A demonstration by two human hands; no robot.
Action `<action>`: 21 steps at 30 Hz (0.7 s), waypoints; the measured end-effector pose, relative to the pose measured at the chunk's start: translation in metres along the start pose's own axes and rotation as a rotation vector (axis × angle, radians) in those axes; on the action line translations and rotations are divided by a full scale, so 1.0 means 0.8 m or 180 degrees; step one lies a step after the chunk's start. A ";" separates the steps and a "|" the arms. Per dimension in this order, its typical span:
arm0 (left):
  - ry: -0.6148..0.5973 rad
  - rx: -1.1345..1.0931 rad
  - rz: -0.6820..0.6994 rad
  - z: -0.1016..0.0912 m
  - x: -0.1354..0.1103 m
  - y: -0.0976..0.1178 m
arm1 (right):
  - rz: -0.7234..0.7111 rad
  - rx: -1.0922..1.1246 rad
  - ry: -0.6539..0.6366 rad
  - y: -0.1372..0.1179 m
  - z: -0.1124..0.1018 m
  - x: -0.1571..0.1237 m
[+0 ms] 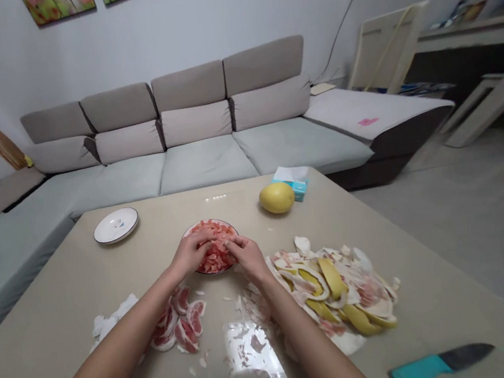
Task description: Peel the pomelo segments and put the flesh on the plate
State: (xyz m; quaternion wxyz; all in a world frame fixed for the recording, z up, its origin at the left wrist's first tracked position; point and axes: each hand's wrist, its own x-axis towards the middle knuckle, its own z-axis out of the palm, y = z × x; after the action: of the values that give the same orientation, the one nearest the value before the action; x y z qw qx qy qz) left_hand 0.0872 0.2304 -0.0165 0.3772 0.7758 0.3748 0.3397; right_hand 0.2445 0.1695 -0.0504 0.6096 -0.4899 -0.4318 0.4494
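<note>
Over a dark-rimmed plate (217,273) heaped with red pomelo flesh (217,259), both hands come close together. My left hand (192,252) reaches in from the left, fingers bent toward the thumb on a bit of the flesh. From the other side my right hand (248,257) pinches flesh between thumb and fingertips. The fingers partly hide what they hold. Several pomelo segments (185,333) with white membrane lie by my left forearm. Beyond my right forearm spreads a pile of yellow-green peel and pale membrane (335,283).
A whole yellow pomelo (276,198) sits against a blue tissue box (299,188). The white plate (116,225) stands at the table's far left. A teal-handled knife (440,364) lies near the front right. White crumpled tissue (113,318) is at left; a sofa (206,163) stands behind.
</note>
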 end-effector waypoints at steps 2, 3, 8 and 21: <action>-0.0164 -0.0172 -0.0094 -0.001 -0.005 0.012 | 0.0006 0.0009 -0.0060 -0.006 0.000 -0.002; -0.0250 -0.0282 -0.0153 -0.001 -0.009 0.019 | 0.0000 0.0002 -0.0088 -0.010 0.000 -0.004; -0.0610 -0.0887 -0.0640 -0.008 -0.030 0.050 | -0.0082 -0.0103 -0.0193 -0.035 0.002 -0.020; -0.0568 -0.2213 -0.1325 -0.020 -0.102 0.081 | 0.0026 -0.0027 -0.0424 -0.068 0.026 -0.091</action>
State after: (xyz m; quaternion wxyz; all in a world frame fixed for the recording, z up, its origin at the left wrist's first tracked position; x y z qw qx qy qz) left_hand 0.0550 0.1390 0.0256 0.7084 0.5363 0.3525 0.2939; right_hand 0.2152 0.0967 0.0001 0.5756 -0.4632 -0.4712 0.4817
